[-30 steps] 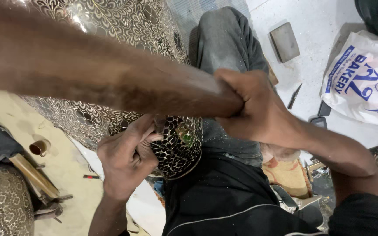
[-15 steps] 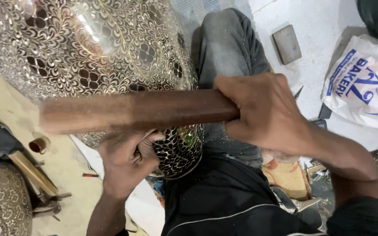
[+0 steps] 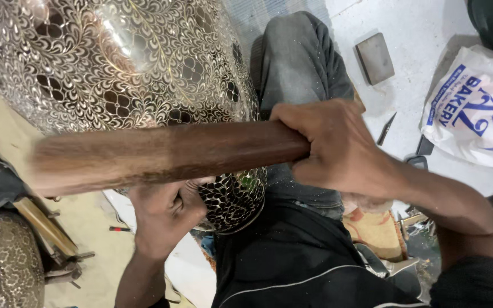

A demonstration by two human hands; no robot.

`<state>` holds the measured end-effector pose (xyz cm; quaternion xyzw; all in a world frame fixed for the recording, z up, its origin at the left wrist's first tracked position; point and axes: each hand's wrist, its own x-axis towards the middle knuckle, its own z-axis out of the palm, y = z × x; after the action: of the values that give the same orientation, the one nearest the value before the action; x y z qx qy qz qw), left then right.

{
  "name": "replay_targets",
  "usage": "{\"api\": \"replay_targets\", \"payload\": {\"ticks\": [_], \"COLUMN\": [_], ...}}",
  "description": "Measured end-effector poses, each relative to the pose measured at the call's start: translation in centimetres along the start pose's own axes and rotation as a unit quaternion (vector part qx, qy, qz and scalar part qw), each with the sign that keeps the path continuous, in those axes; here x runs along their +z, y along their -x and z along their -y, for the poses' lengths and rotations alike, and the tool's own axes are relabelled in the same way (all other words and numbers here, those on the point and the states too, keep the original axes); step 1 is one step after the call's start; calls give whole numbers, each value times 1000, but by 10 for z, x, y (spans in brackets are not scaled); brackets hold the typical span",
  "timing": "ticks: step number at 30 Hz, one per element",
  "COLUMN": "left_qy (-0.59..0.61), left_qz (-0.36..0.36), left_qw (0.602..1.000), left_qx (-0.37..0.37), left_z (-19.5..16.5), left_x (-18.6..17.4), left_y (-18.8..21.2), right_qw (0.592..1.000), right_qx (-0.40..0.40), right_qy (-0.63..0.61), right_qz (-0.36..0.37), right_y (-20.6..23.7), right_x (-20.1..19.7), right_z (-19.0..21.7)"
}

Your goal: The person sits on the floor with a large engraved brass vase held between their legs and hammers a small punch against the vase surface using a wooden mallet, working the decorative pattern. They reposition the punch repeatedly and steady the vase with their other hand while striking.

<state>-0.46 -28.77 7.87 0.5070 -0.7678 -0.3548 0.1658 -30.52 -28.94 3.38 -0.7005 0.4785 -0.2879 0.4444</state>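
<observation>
The wooden stick (image 3: 166, 154) is long, thick and brown, and it lies sideways across the middle of the view, just over the lower part of a big metal pot (image 3: 126, 74). The right hand (image 3: 338, 151) is wrapped tight around the right end of the stick, with the fingers curled over the top. The left hand (image 3: 164, 219) is under the stick, closed in a fist against the bottom edge of the pot, and I cannot tell if it holds anything small inside. The pot is round and shiny, covered all over with tiny leaf and flower shapes, and it rests by the person's knee in grey trousers (image 3: 300, 63). On the pale floor to the right sit 1 flat grey block (image 3: 375, 57) and 1 white plastic bag (image 3: 477, 111) with blue print. At the bottom left is 1 more patterned metal pot (image 3: 4, 268)
</observation>
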Motion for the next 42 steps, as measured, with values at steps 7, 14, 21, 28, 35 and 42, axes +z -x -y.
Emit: {"api": "replay_targets", "payload": {"ticks": [7,14,21,28,35,42], "left_qy": [-27,-17,104,620,192,302], "left_qz": [-36,-24,-72,6,-391,-439], "left_qw": [998,999,990,782,900,845], "left_qx": [51,42,57,67,-28,26], "left_z": [-6,-12,9,-9,-13,15], "left_x": [2,-1,11,2,74,89], "left_y": [-4,-9,8,-23,25,39], "right_qw": [997,999,996,850,990,997], "right_qx": [-38,-2,88,151,66,-39], "right_qy": [6,-1,-23,-497,-73,63], "right_qz": [-61,-39,13,-88,-105,-14], "right_y": [-3,-5,5,2,10,-9], "right_x": [-1,-5,7,46,39,-2], "right_z": [-3,9,-4,-1,-3,24]}}
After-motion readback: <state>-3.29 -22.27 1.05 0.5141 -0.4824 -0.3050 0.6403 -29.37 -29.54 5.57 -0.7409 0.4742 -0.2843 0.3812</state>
